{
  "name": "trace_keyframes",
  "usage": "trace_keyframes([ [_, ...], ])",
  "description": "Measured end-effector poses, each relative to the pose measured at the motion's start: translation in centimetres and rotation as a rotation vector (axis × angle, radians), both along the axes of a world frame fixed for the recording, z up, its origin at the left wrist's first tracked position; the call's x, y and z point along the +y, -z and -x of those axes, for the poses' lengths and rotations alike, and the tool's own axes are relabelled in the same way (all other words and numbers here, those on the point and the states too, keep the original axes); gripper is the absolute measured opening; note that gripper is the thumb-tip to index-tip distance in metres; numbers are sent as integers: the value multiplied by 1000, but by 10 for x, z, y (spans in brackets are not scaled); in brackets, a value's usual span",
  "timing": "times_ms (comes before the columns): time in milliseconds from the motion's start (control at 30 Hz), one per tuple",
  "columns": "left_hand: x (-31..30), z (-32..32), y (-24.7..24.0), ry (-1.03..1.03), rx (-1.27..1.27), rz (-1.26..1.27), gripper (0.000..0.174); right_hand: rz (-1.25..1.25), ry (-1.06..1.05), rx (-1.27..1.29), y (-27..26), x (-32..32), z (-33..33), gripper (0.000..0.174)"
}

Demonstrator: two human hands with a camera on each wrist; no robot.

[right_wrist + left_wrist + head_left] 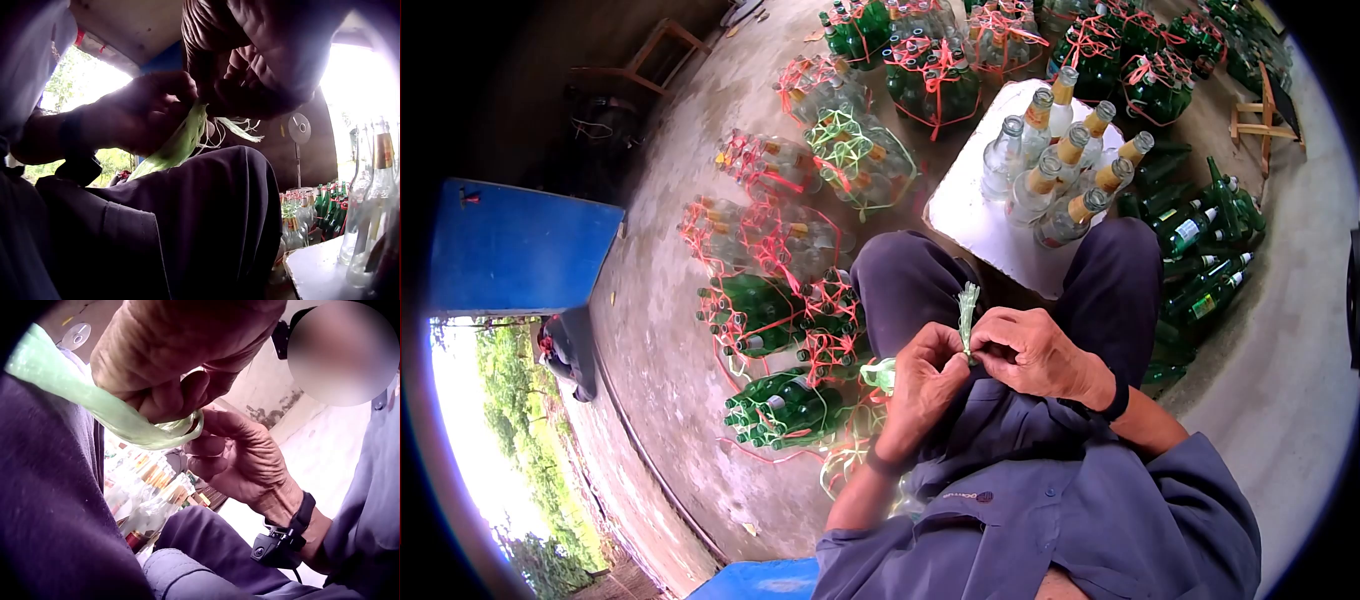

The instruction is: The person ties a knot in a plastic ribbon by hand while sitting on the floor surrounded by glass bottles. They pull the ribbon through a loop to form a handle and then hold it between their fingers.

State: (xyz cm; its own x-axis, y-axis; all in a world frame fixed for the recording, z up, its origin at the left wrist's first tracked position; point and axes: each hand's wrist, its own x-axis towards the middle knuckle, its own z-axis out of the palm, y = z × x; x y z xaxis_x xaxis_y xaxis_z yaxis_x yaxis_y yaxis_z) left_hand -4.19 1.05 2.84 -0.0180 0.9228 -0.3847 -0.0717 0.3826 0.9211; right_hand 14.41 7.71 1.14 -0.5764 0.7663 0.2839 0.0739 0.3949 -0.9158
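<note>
Over the lap, my left hand [925, 385] and right hand [1040, 350] meet at a light green plastic strip [968, 308]. Thumb and fingers of the left hand pinch it, and a frayed end stands up between the hands in the head view. In the left wrist view the strip [106, 409] runs flat under the left hand [181, 356] and loops at the right fingertips [203, 447]. Loose thin strands [240, 129] show below the right hand [262, 56] in the right wrist view. The right fingers pinch the strip close to the left ones.
Several clear bottles [1040, 185] with gold necks stand on a white board [960, 185] before the knees. Loose green bottles [1200, 240] lie to the right. Tied bundles of bottles [790, 235] cover the floor to the left and ahead. A blue panel [520, 250] is at far left.
</note>
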Motion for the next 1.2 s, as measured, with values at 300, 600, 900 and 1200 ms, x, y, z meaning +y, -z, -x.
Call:
trace_keyframes([
  [300,-2,0,8,11,55,-4,6,-168,7,-106,-3,-2,3,23],
  [600,-3,-2,8,-17,51,-34,7,45,34,-18,3,-7,3,21],
  [900,-9,2,9,-31,-22,-82,9,221,2,10,1,-9,1,13],
  [1200,-11,2,6,0,-113,-57,12,202,8,36,5,-12,1,13],
])
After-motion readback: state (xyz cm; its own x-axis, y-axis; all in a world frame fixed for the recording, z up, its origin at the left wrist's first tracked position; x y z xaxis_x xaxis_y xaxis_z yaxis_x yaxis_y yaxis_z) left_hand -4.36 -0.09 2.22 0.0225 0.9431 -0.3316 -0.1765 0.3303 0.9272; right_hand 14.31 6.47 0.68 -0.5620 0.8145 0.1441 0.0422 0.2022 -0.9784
